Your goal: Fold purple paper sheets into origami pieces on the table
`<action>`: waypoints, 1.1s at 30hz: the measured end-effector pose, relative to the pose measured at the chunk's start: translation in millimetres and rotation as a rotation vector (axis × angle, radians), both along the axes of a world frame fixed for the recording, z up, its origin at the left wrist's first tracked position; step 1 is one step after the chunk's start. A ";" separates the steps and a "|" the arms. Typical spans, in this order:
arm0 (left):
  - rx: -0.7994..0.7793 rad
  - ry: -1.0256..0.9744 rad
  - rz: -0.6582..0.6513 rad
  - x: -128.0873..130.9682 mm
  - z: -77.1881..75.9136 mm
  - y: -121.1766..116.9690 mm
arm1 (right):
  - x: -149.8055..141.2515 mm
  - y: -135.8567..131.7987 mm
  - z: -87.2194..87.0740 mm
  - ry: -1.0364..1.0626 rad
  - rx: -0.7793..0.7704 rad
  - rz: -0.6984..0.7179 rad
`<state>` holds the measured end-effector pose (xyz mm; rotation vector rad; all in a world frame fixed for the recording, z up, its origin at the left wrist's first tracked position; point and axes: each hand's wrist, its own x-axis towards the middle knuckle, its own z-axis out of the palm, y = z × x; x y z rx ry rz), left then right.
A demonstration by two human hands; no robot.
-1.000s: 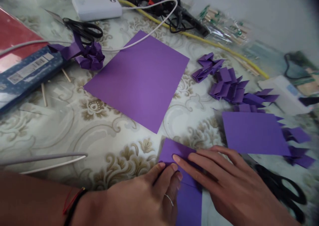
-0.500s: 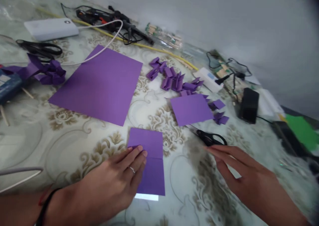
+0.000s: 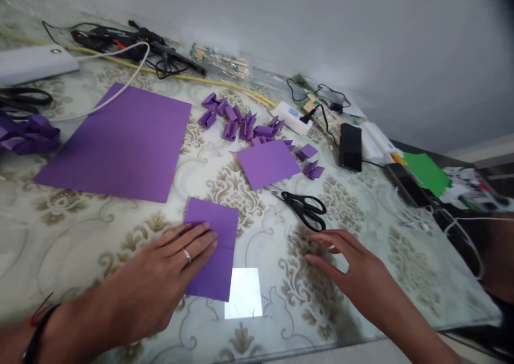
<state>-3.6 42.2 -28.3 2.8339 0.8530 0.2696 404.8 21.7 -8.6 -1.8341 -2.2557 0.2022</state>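
Note:
My left hand [image 3: 160,270] lies flat, fingers stretched out, on the left side of a small creased purple paper [image 3: 219,246] near the table's front. My right hand [image 3: 353,270] hovers open above the glass, fingers spread and holding nothing, just below a pair of black scissors [image 3: 307,209]. A ring shows on one finger of the left hand.
A large purple sheet [image 3: 120,142] lies at the left, a smaller purple square [image 3: 267,163] in the middle, several folded purple pieces [image 3: 241,126] behind it. A glue gun [image 3: 120,37], white power bank [image 3: 34,64], black phone [image 3: 350,145] and cables ring the back. The table edge runs lower right.
My right hand has come off the small purple paper and moved right toward the scissors. The left hand stays pressed on the paper. The view has swung to the right.

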 end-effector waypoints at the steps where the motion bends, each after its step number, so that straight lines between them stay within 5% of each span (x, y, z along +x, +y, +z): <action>1: -0.024 0.016 -0.021 -2.4 1.7 2.6 | -0.4 1.4 -1.0 0.017 -0.022 0.004; 8: 0.007 0.039 -0.009 -4.0 7.5 1.1 | 1.3 3.1 -7.2 0.017 -0.109 -0.006; 16: 0.088 -0.018 0.026 8.5 5.4 -4.0 | -6.6 5.8 -9.8 -0.305 0.251 0.337; 28: 0.020 -0.032 0.014 11.2 0.0 -7.8 | -98.3 5.8 11.3 -0.121 -0.055 0.441; 33: -0.039 -0.053 -0.022 11.2 0.0 -5.8 | -109.0 21.5 14.0 -0.156 -0.084 0.527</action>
